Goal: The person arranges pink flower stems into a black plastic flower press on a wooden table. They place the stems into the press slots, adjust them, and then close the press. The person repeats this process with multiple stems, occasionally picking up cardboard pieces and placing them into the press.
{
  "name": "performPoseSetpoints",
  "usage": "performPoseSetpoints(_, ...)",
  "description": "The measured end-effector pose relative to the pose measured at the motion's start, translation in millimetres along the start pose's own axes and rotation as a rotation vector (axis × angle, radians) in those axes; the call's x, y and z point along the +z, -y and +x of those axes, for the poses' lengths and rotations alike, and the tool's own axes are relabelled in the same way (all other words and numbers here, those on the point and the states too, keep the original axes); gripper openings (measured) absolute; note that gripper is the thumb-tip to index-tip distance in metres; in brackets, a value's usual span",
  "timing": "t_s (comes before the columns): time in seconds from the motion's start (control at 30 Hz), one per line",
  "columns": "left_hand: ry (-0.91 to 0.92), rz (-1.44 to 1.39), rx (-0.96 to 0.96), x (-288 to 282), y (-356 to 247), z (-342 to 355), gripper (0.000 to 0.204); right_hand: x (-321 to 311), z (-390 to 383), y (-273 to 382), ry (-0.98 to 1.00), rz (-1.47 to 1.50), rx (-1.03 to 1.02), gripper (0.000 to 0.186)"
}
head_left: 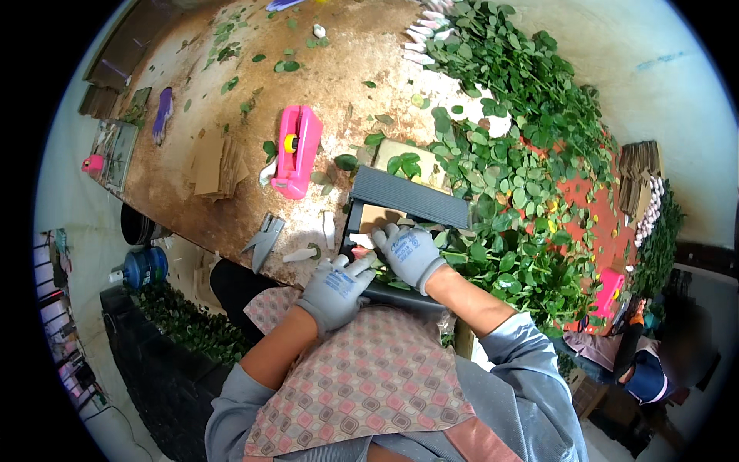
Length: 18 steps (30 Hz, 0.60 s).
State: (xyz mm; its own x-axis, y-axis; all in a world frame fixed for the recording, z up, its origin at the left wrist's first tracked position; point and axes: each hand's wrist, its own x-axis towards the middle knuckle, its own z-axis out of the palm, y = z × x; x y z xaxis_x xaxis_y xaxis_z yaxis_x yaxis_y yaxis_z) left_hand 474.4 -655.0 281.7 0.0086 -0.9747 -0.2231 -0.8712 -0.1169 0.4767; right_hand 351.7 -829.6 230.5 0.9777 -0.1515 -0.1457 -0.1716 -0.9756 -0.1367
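Observation:
My left hand [336,292] and my right hand [412,256], both in grey gloves, meet over a black tray [392,293] at the table's front edge. Between their bent fingers shows a pinkish flower bud [359,252], mostly hidden, with a white piece of wrap [362,240] against it. The right fingertips are at the white wrap; the left fingers close in from below the bud. Behind them lies a piece of brown cardboard [382,218], under a ridged dark panel [410,196]. Leafy stems [493,258] reach out to the right of my right hand.
Left of the tray are a pink tape dispenser [297,154], a grey stapler [265,241], white wraps [329,229] and stacked cardboard pieces [218,165]. Leafy stems [523,69] heap up at the right. A purple glove [163,114] lies far left. Another person [647,362] works at far right.

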Motion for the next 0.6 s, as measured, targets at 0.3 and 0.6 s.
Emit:
performPoseSetpoints(0.3, 0.021, 0.178, -0.011, -27.1, 57.9, 63.0, 0.023, -13.9, 4.1, -16.8, 0.090, 0.216, -0.007, 0.048)
performPoseSetpoints(0.6, 0.118, 0.265, 0.145, -44.6, 85.1, 71.1, 0.009, -0.9, 4.6, -20.2, 0.107, 0.286, 0.056, 0.047)
